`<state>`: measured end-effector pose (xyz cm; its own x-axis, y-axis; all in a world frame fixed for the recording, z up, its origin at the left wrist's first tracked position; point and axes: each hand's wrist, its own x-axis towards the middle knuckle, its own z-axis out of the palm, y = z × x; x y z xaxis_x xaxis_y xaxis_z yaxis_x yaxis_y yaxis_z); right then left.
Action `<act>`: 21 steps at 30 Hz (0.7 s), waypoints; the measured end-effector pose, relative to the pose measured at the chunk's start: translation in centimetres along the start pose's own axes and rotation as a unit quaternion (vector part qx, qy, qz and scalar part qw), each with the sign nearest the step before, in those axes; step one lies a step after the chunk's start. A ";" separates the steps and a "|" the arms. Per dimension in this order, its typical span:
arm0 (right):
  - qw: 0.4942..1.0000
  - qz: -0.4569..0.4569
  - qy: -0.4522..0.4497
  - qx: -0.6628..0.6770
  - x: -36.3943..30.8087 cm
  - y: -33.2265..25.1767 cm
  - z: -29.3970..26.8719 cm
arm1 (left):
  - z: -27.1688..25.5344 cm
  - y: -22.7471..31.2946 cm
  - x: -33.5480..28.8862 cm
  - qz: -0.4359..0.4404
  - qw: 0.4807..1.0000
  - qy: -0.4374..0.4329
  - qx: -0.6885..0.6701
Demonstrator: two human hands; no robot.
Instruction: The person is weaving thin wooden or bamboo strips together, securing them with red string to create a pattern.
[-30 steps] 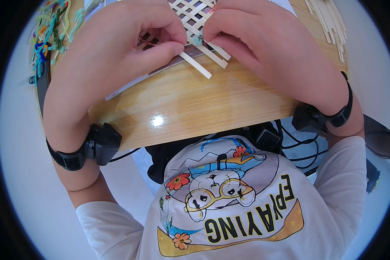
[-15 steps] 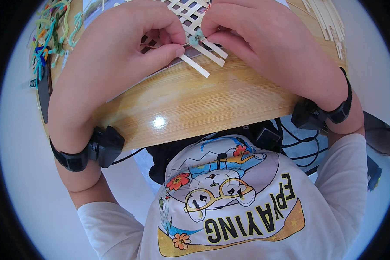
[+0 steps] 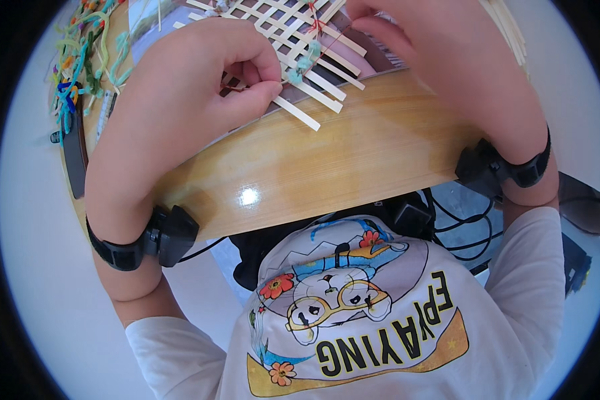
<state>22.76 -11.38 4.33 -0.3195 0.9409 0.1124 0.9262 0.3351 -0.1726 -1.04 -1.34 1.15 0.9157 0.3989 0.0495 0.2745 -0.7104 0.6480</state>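
Thread [image 3: 235,89] seems gripped by the left hand [image 3: 213,70], fingers closed, at six o'clock of the lattice [image 3: 283,30]; best held taut. Right hand [image 3: 413,33], three o'clock: can't tell its grip.

The crisscross lattice of flat, pale wood-like strips [image 3: 283,27] lies on a flat, multicoloured printed sheet [image 3: 173,15] atop the light-brown, wood-grained table [image 3: 300,153], behind and right of the bare left hand [image 3: 227,73], left of the bare right hand [image 3: 393,30]. Tangled, multicoloured fuzzy yarn [image 3: 87,40] lies far left; loose, straight, pale slats [image 3: 507,30] lie far right.
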 end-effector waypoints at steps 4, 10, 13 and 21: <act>0.988 -0.063 0.126 -0.059 -0.1 1.8 -0.6 | -0.1 0.3 0.3 0.005 1.000 0.009 0.006; 0.975 0.061 0.197 0.079 1.6 4.5 0.3 | -0.3 0.4 0.1 0.015 0.999 0.030 0.038; 0.891 0.191 0.124 0.393 2.0 5.8 0.6 | -0.2 0.9 0.5 -0.022 0.996 0.064 0.050; 0.761 0.122 0.121 0.626 2.1 8.0 1.9 | -0.1 0.5 0.9 -0.031 0.995 0.064 0.069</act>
<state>29.16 -6.62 1.28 0.0173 0.9968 0.0775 -0.0128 0.0777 -0.9969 -0.12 -1.28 1.61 0.8535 0.5086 0.1138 0.3755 -0.7516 0.5423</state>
